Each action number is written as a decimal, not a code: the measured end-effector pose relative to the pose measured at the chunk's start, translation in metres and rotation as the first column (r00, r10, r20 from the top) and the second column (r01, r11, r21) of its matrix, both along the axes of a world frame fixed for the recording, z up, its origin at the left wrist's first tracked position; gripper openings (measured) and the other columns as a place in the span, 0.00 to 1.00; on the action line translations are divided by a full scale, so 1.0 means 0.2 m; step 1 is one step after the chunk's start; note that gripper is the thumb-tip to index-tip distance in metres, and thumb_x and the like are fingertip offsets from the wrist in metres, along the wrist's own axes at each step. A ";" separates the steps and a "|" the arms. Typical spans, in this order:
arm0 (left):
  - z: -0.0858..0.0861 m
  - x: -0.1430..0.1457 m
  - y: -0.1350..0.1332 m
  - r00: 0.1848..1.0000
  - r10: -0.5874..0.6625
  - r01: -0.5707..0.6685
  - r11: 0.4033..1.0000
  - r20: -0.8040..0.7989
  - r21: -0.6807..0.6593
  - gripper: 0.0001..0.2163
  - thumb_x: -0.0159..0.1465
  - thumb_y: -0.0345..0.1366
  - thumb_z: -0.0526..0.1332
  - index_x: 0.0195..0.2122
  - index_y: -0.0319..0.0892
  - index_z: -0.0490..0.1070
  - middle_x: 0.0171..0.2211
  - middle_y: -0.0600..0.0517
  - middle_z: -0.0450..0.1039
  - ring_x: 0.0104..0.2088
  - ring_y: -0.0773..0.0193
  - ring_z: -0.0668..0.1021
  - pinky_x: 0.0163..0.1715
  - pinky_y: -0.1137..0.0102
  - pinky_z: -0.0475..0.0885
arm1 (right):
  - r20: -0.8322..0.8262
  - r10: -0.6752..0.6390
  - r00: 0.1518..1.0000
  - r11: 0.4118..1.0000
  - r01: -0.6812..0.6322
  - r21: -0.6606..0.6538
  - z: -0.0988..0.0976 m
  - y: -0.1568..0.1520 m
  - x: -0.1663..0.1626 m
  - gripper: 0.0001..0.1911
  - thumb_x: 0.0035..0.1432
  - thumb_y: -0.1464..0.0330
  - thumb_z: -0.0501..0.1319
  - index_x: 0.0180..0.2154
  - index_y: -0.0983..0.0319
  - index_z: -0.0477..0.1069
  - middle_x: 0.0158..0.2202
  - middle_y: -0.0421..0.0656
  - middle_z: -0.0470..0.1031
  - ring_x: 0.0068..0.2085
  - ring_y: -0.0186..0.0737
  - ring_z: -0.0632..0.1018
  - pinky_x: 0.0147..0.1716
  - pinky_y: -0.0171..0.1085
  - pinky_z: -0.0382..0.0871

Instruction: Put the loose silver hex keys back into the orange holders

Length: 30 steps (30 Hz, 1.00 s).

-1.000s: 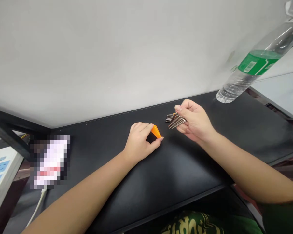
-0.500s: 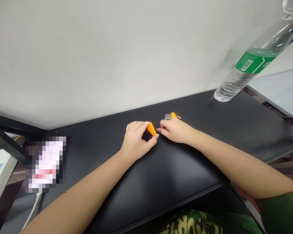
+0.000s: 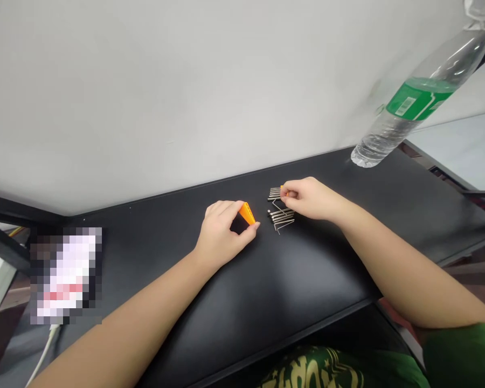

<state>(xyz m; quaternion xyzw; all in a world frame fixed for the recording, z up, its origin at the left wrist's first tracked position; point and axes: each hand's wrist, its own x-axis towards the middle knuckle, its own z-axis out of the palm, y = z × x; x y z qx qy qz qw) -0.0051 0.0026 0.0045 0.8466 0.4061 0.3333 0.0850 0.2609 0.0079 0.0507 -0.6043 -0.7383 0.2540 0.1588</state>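
Note:
My left hand (image 3: 226, 229) grips an orange plastic hex key holder (image 3: 247, 213) between thumb and fingers, tilted just above the black table. Closed in a pinch, my right hand (image 3: 307, 198) is at a second orange holder (image 3: 282, 191), mostly covered by the fingers. Several metal hex keys (image 3: 274, 193) stick out of that holder to the left. What the right fingertips pinch is hidden. Below them, loose L-shaped hex keys (image 3: 282, 216) of different sizes lie in a group on the table, between my two hands.
A large clear water bottle (image 3: 418, 99) with a green label stands at the back right by the white wall (image 3: 186, 97). On the left lies a pixelated device (image 3: 67, 275) with a white cable (image 3: 44, 350). Black frame bars (image 3: 8, 231) edge the table (image 3: 234, 307).
My right hand has moved up and to the right, onto the second holder, uncovering the loose hex keys. My left hand keeps its hold on the orange hex key holder.

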 end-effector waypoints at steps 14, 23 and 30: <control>0.00 0.01 0.00 1.000 -0.008 0.008 1.000 0.004 -0.021 0.14 0.64 0.45 0.67 0.48 0.47 0.73 0.43 0.52 0.81 0.42 0.57 0.79 0.50 0.59 0.71 | 0.412 0.094 0.906 0.990 -0.128 0.055 -0.07 -0.01 -0.08 0.08 0.61 0.76 0.56 0.34 0.62 0.73 0.37 0.46 0.78 0.36 0.41 0.75 0.34 0.37 0.61; -0.01 0.01 0.00 1.000 -0.011 0.011 0.999 -0.005 -0.032 0.15 0.63 0.45 0.68 0.48 0.47 0.73 0.44 0.51 0.81 0.43 0.56 0.80 0.50 0.60 0.72 | 0.526 0.113 0.843 0.994 -0.098 -0.056 -0.02 0.02 -0.09 0.08 0.61 0.76 0.57 0.34 0.63 0.74 0.38 0.50 0.79 0.36 0.43 0.76 0.31 0.38 0.58; -0.01 0.01 0.00 1.000 -0.012 0.012 1.000 -0.006 -0.021 0.15 0.63 0.45 0.68 0.48 0.47 0.73 0.44 0.52 0.81 0.44 0.57 0.80 0.50 0.60 0.72 | 0.364 0.111 0.925 0.993 -0.114 -0.011 0.01 0.01 -0.04 0.05 0.56 0.74 0.62 0.29 0.61 0.69 0.36 0.44 0.78 0.32 0.38 0.74 0.29 0.35 0.58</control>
